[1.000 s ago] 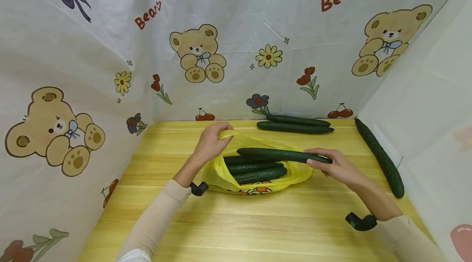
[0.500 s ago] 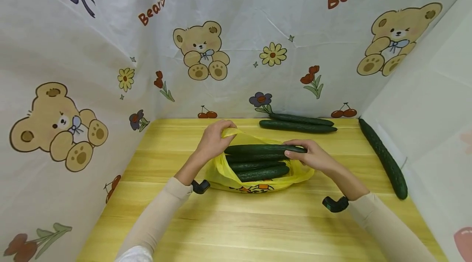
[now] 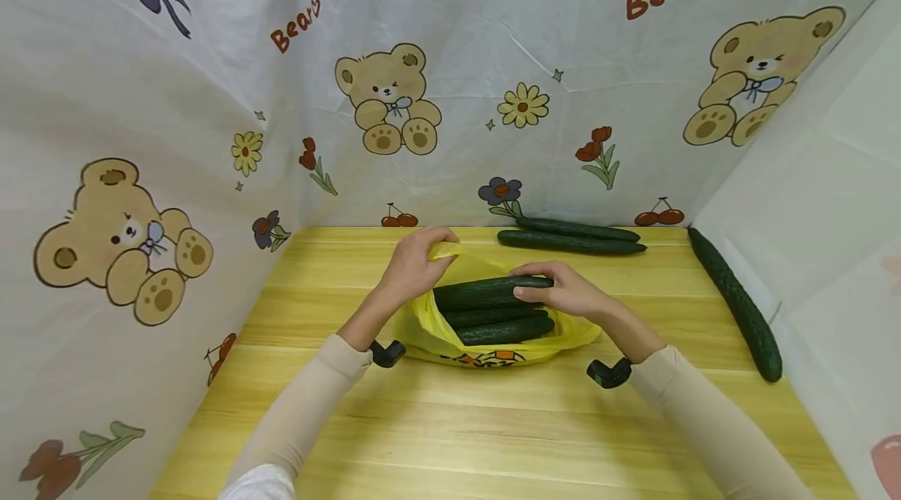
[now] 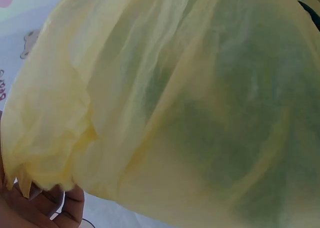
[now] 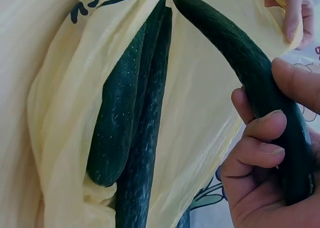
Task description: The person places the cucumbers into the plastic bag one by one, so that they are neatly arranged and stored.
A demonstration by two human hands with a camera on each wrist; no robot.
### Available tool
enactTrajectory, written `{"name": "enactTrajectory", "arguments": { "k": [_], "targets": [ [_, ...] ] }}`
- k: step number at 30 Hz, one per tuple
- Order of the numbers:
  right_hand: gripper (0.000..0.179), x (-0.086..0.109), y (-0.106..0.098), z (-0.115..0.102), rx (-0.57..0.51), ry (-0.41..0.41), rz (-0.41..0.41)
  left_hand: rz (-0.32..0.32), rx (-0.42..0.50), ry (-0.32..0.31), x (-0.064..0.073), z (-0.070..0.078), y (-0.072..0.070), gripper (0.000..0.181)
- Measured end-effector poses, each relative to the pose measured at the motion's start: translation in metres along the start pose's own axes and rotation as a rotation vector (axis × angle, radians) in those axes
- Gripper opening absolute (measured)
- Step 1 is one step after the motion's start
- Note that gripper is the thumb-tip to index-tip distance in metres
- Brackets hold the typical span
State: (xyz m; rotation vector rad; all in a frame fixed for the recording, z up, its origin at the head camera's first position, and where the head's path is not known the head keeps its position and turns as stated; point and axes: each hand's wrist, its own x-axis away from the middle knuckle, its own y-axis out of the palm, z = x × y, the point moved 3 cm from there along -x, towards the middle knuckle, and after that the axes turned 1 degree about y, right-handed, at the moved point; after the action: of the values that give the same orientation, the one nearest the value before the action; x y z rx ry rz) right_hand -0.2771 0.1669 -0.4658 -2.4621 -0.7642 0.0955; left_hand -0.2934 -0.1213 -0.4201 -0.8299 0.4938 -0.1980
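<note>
My left hand (image 3: 417,264) pinches the upper left rim of a yellow plastic bag (image 3: 493,354), holding its mouth up. In the left wrist view the thin bag (image 4: 150,158) fills the picture, dark green shapes showing through. My right hand (image 3: 566,293) grips one end of a dark green cucumber (image 3: 486,293), whose other end lies inside the bag's mouth. Seen from the right wrist, fingers and thumb curl round this cucumber (image 5: 240,47). Beside it in the bag lie more cucumbers (image 5: 125,102); the bag's side partly hides them.
Two cucumbers (image 3: 570,242) lie side by side at the back of the wooden table (image 3: 479,429). Another cucumber (image 3: 735,304) lies along the right edge by the white side wall. A printed cloth (image 3: 464,30) with bears hangs behind the table.
My right hand has moved left with the cucumber, bringing it farther into the bag. The left hand keeps its hold on the rim; the view has shifted slightly.
</note>
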Motion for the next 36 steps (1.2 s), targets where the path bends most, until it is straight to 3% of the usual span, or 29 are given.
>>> {"name": "enactTrajectory", "arguments": {
  "k": [10,17,27,36],
  "targets": [
    [0.048,-0.014,0.002,0.004,0.021,-0.018,-0.008,-0.005,0.001,0.004,0.001,0.001,-0.003,0.017],
    [0.047,-0.017,0.010,0.014,0.072,-0.089,-0.035,-0.007,0.001,0.019,0.000,0.004,-0.002,0.016],
    [0.036,-0.016,0.012,0.024,0.378,-0.117,0.096,-0.001,0.003,0.023,-0.001,0.007,0.000,0.016],
    [0.025,-0.009,0.010,0.023,0.366,-0.117,0.150,0.007,0.002,0.012,-0.002,0.009,0.000,0.014]
  ]
}}
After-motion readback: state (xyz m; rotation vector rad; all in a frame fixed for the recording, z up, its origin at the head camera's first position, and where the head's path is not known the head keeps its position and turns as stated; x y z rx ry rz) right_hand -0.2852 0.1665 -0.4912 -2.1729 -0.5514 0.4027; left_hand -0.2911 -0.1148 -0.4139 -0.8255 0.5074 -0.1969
